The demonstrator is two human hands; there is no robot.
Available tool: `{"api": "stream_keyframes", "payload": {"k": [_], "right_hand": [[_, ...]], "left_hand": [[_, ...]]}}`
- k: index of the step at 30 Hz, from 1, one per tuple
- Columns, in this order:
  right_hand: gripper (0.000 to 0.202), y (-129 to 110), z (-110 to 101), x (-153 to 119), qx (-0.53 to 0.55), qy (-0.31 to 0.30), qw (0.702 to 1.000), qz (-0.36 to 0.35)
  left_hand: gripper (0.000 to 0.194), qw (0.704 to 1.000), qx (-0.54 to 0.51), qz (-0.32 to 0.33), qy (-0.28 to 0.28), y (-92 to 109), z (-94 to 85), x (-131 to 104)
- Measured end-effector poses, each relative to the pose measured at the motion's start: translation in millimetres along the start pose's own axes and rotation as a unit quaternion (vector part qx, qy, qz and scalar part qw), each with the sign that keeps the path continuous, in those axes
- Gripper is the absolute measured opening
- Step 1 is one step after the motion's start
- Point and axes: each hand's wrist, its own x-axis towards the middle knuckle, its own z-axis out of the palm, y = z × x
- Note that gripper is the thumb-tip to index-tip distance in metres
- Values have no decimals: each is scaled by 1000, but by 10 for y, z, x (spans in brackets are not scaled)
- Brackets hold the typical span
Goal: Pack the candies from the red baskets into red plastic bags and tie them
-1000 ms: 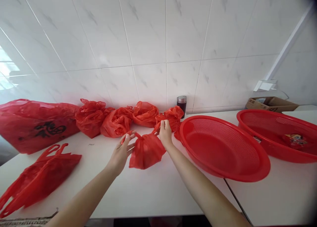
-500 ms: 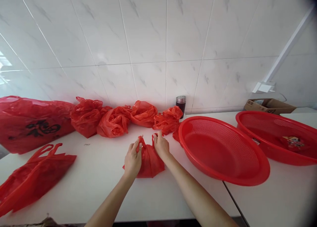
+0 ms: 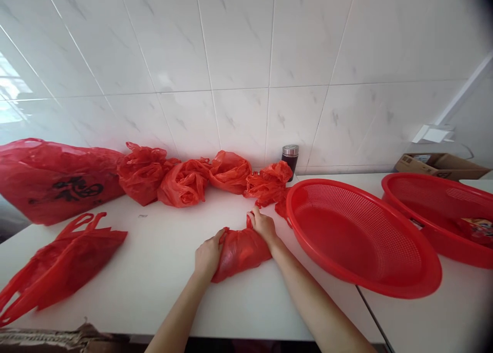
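A small red plastic bag (image 3: 243,251) with something inside lies on the white table between my hands. My right hand (image 3: 262,225) is closed round its gathered handle at the upper right corner. On the other side, my left hand (image 3: 208,253) grips the bag's left edge, thumb toward the top; its fingertips are partly hidden. What the bag contains shows only as a vague shape through the plastic. Behind it sits a crumpled red bag (image 3: 269,182), the nearest of a row along the wall.
Several bunched red bags, one a rounded bundle (image 3: 185,183), line the tiled wall beside a dark flask (image 3: 290,160). At left are a large printed bag (image 3: 61,181) and a flat red bag (image 3: 77,265). Two red basins (image 3: 346,240) stand right, before a cardboard box (image 3: 435,163).
My left hand has moved from the bag's left handle down to its side. The bag has tilted and spread out wider. My view has shifted slightly left.
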Motion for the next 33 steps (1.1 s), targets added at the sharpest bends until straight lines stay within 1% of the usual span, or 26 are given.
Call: {"api": "stream_keyframes", "payload": {"k": [4, 7, 11, 15, 18, 21, 26, 30, 33], "right_hand": [[29, -7, 26, 10, -6, -29, 1000, 2], [29, 6, -23, 35, 3, -46, 999, 14], [31, 13, -148, 46, 32, -74, 996, 34], [40, -117, -167, -74, 36, -98, 994, 42], [32, -195, -114, -184, 23, -89, 995, 35], [23, -150, -85, -213, 15, -72, 997, 21], [24, -27, -56, -161, -7, -42, 999, 24], [21, -29, 8, -147, -20, -28, 999, 35], [19, -38, 47, -148, -14, -20, 999, 41]], "left_hand": [[45, 1000, 11, 2, -7, 0, 20, 9], [43, 1000, 10, 1, -9, -17, 23, 5], [44, 1000, 3, -19, 18, -11, 66, -38], [48, 999, -4, -34, 42, 14, 114, -88], [47, 998, -4, -37, 41, -2, 105, -75], [48, 998, 2, -41, 40, -46, 62, -23], [48, 999, 17, -36, 22, -86, 2, 47], [50, 998, 40, -47, 6, -49, 4, 62], [49, 997, 45, -64, 5, 3, 40, 62]]}}
